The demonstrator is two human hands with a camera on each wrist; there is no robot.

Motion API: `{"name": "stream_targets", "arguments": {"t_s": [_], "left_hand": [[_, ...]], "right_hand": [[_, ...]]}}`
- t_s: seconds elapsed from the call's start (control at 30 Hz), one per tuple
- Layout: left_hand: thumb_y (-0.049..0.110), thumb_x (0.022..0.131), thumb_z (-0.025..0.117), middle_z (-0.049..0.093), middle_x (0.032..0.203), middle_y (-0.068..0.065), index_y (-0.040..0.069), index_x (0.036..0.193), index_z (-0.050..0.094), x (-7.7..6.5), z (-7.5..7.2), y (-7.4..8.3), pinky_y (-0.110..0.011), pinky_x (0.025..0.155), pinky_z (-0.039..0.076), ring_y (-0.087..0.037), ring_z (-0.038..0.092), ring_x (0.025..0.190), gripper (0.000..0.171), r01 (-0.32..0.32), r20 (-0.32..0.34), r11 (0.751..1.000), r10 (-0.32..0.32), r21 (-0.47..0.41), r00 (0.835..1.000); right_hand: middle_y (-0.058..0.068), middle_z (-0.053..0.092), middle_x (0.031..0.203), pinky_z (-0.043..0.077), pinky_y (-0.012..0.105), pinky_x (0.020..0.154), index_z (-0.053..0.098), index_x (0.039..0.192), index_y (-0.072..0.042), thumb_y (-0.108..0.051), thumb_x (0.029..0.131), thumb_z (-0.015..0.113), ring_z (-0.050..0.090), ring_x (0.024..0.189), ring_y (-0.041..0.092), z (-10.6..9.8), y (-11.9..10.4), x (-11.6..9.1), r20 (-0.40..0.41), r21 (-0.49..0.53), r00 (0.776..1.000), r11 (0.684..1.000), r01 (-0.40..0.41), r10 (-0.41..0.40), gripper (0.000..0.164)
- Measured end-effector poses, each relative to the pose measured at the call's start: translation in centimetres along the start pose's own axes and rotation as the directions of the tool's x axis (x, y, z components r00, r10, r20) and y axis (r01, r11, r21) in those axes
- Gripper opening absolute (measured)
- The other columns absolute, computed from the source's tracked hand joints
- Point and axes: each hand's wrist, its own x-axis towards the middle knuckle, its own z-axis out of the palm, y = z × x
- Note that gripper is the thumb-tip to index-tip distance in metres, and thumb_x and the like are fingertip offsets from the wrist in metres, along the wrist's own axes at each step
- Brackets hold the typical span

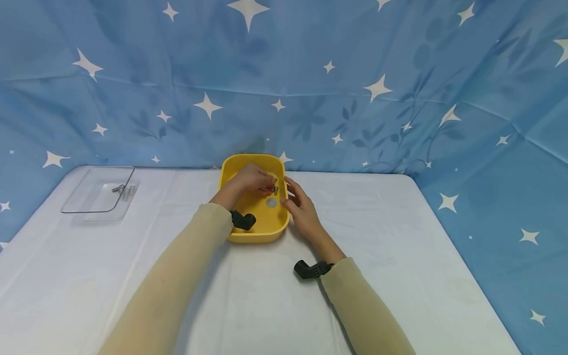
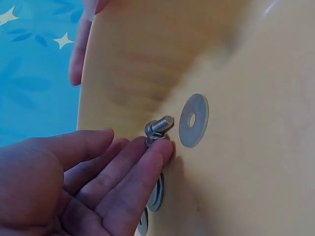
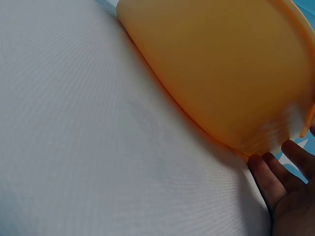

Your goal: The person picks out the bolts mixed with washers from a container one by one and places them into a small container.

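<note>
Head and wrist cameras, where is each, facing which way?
Head: on the head, facing forward and down at the yellow tray; both hands show.
Left wrist: on that wrist, facing bolts inside the tray; left hand and right fingers show.
Right wrist: on that wrist, facing the tray's outer wall; right hand shows.
Head and left wrist share the flat washer.

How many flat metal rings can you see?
3 that I can make out. One washer lies on the floor of the yellow box; a second and a third peek out beside the fingers of the left hand. More may be hidden there.
</note>
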Motion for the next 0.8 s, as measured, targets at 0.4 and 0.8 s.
{"name": "stream_targets", "arguments": {"t_s": [0.4, 0.8], "left_hand": [[0.016, 0.1, 0.063, 0.072, 0.102, -0.019, -0.006, 0.107, 0.076, 0.08, 0.47, -0.08, -0.034, 0.082, 0.063, -0.03, 0.075, 0.086, 0.026, -0.004, -0.088, 0.999, 0.008, 0.046, 0.996], [0.004, 0.095, 0.068, 0.071, 0.117, -0.021, -0.004, 0.117, 0.073, 0.43, 0.8, -0.05, -0.031, 0.081, 0.063, -0.024, 0.073, 0.085, 0.024, -0.022, -0.063, 0.994, 0.029, 0.108, 0.998]], "right_hand": [[0.01, 0.045, 0.157, 0.047, 0.047, 0.114, 0.035, 0.158, -0.028, -0.019, 0.1, 0.053, 0.053, 0.139, 0.033, -0.1, -0.03, -0.07, 0.003, 0.022, 1.0, 1.0, 0.007, -0.007, 0.062], [0.01, 0.046, 0.156, 0.046, 0.047, 0.114, 0.035, 0.158, -0.026, -0.017, 0.101, 0.054, 0.054, 0.138, 0.032, -0.11, -0.05, -0.04, 0.005, 0.016, 1.0, 1.0, 0.023, -0.023, 0.06]]}}
